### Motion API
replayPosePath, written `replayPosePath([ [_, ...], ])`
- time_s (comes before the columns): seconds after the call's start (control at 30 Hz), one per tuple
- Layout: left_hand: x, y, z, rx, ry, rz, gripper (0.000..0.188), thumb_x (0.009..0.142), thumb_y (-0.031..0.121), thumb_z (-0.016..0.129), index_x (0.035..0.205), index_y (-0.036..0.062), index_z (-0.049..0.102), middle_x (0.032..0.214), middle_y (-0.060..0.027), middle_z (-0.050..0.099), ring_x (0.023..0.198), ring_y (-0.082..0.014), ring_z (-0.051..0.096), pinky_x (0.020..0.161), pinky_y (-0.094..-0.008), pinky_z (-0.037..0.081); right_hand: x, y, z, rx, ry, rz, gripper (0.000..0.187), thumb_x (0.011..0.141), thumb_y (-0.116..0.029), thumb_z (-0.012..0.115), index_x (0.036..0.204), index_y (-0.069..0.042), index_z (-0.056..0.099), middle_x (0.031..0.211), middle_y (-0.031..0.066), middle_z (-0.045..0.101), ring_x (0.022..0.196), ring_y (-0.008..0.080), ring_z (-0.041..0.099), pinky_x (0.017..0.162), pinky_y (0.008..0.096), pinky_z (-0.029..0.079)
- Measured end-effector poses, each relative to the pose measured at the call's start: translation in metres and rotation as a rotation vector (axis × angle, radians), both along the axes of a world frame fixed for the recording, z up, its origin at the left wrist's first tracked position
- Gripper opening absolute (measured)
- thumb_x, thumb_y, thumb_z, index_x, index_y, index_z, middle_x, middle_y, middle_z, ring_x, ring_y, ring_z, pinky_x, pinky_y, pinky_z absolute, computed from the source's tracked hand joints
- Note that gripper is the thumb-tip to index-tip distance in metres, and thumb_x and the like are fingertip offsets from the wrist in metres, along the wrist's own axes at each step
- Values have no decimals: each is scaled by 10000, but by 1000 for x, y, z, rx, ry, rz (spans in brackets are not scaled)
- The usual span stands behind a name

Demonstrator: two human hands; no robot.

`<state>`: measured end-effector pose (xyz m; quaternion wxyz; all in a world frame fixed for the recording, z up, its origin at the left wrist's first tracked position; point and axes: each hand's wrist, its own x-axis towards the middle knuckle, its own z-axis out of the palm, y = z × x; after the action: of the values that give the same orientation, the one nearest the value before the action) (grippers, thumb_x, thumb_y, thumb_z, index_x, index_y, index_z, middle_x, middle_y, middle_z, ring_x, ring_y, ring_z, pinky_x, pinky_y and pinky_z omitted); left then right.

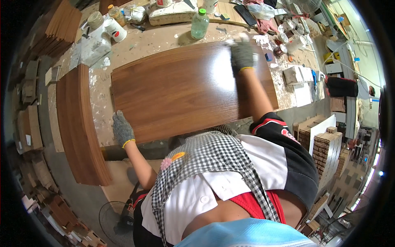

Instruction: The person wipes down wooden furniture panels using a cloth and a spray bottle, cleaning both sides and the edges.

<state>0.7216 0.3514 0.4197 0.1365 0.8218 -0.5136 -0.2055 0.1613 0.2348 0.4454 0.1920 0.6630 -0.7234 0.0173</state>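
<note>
A wide brown wood-grain panel (177,90) lies across the worktable in front of me, with other panel edges showing beneath its far side. My left hand (123,129), in a grey knit glove, rests against the panel's left edge close to its near corner, fingers stretched along it. At the far right part of the panel is my right hand (242,55), in a matching glove, arm reaching out. Its fingers are curled down and somewhat blurred, with something white at their tips that I cannot make out. Light glares off the surface beside it.
A stack of narrower brown boards (80,127) lies at the left. Along the table's far side stand a green-capped bottle (200,24), a white cup (115,30) and a plastic-wrapped block (94,45). Small cans (280,50) crowd the right. A fan (115,222) stands at lower left.
</note>
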Motion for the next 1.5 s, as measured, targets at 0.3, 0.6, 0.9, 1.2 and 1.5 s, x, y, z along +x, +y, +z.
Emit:
replayPosePath([
  [0.3, 25, -9, -38, -234, -165, -173, 504, 1105, 344, 318, 1348, -4, 589, 1414, -225, 580, 1301, -400, 540, 1103, -448, 416, 163, 0, -6, -190, -296, 266, 364, 879, -323, 630, 1143, -82, 696, 1139, 173, 654, 1055, 328, 631, 906, 505, 488],
  [0.6, 38, -2, -45, -206, -127, -156, 492, 1095, 298, 333, 1392, -12, 573, 1471, -196, 553, 1369, -342, 507, 1160, -399, 369, 2, 32, 31, -63, -305, 24, 237, 964, -290, 564, 1071, -171, 740, 1127, 99, 698, 1084, 261, 637, 908, 426, 494],
  [0.9, 40, -4, -50, -161, -218, -193, 470, 1087, 230, 331, 1431, -7, 547, 1506, -180, 525, 1406, -316, 475, 1207, -383, 319, -54, 64, 108, 233, -275, -330, 354, 913, -451, 651, 931, -106, 731, 907, 172, 738, 895, 396, 713, 801, 440, 574],
  [1.2, 56, 17, -41, -216, -548, -492, 424, 1074, 214, 419, 1391, -33, 556, 1459, -209, 558, 1339, -350, 535, 1150, -417, 403, -52, 43, 16, 165, 9, 96, 181, 939, -101, 564, 1062, -75, 693, 1134, 143, 691, 1101, 335, 602, 969, 475, 475],
  [1.5, 5, 52, 8, -310, 87, -21, 389, 1083, 194, 431, 1378, 7, 605, 1368, -182, 639, 1237, -332, 613, 1074, -384, 461, 103, -9, 19, 92, -161, 314, 387, 982, -305, 535, 1298, -91, 602, 1304, 206, 585, 1181, 407, 549, 1034, 524, 424],
])
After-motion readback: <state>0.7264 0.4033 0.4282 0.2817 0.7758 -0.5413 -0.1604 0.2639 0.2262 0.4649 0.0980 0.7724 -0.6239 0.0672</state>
